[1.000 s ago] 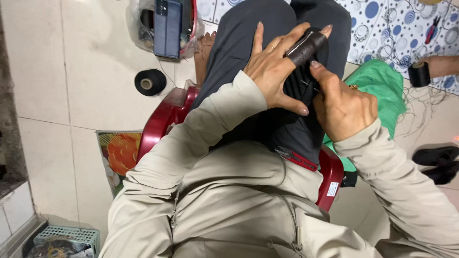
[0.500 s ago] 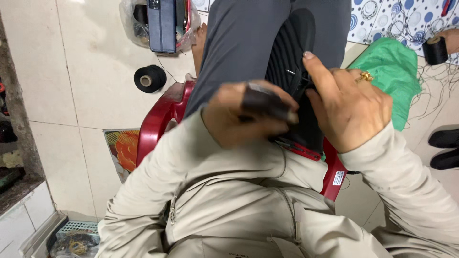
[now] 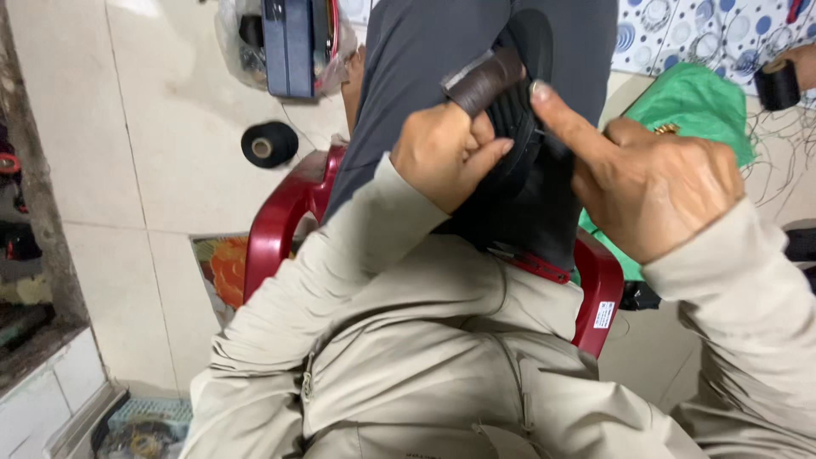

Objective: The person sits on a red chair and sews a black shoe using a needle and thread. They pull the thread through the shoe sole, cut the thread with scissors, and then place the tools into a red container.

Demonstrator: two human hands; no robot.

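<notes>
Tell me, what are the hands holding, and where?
The left hand grips the black shoe piece at its left edge, a brown wrap on one finger. The right hand pinches a thin needle against it.

Single head-worn view, aimed steeply downward, held close above the red plastic chair (image 3: 280, 221), lap and forearms filling the frame around it, tiled floor (image 3: 153, 127) seen left of it

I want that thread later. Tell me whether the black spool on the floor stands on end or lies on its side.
On its side: the black spool on the floor tiles shows its round end and pale core hole to the head camera.
</notes>
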